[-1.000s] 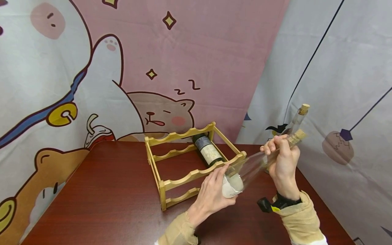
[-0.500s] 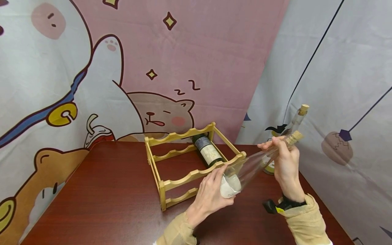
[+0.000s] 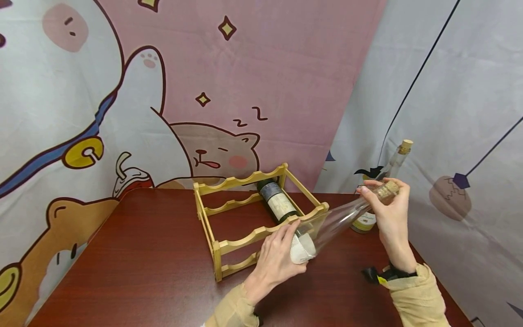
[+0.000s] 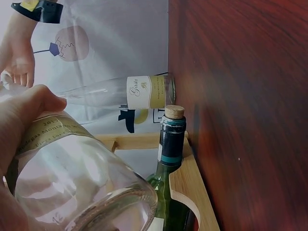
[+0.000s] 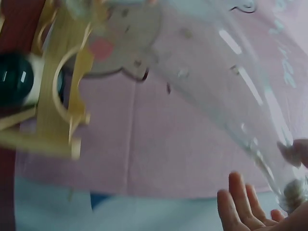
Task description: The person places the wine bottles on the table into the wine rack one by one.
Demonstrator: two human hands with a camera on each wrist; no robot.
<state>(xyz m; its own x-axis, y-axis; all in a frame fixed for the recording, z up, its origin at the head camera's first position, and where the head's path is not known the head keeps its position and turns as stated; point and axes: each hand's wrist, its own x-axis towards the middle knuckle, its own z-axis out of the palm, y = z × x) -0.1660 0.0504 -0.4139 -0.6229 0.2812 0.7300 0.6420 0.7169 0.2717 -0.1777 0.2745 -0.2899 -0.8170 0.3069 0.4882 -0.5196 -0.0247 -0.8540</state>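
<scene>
A clear glass bottle [image 3: 333, 225] with a cork [image 3: 391, 187] in its mouth slants above the table, neck up to the right. My left hand [image 3: 275, 256] grips it near the base, over its pale label; the left wrist view shows the thumb across that label [image 4: 55, 130]. Around the corked neck are the thumb and fingers of my right hand [image 3: 394, 215], several of them stretched out in the right wrist view. Just beyond the held bottle stands the wooden wine rack [image 3: 255, 235], where a dark green bottle [image 3: 279, 203] with a cream label lies in the right slot.
Another corked clear bottle [image 3: 363, 222] with a white and yellow label stands upright at the back right, partly behind my right hand. The dark red table [image 3: 143, 263] meets printed cloth [image 3: 302, 68] at the back and right side.
My right hand has loosened from a closed grasp and shifted its fingers along the neck toward the cork. The held bottle has moved slightly left and down, and the left hand with it.
</scene>
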